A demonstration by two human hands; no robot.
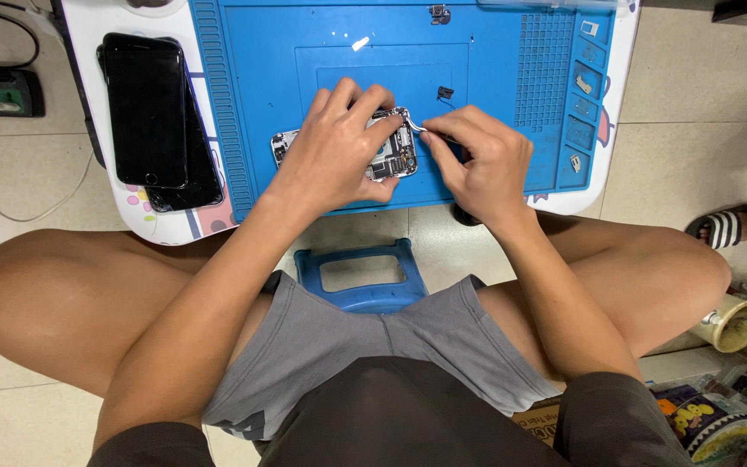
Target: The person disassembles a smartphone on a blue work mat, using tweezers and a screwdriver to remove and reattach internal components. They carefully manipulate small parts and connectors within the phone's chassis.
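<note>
Opened silver phone body with bare circuitry (pixel 391 156) | pinned by left hand (pixel 339 138) | thin metal tweezers (pixel 421 130) clamped in right hand (pixel 482 160) grip | tips best kept steady, pressure light

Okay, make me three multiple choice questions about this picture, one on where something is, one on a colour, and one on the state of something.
1. Where do the black phone screens lie?
A. left of the blue mat
B. on the stool
C. on the floor

2. What colour is the work mat?
A. green
B. blue
C. grey

3. In what state is the phone body under the hands?
A. sealed shut
B. wrapped in plastic
C. opened, insides showing

Answers: 1 A, they rest on the white table beside the mat's left edge. 2 B, its surface is plainly blue. 3 C, its inner parts show while the left hand steadies it and the right hand works metal tweezers at it.
</note>
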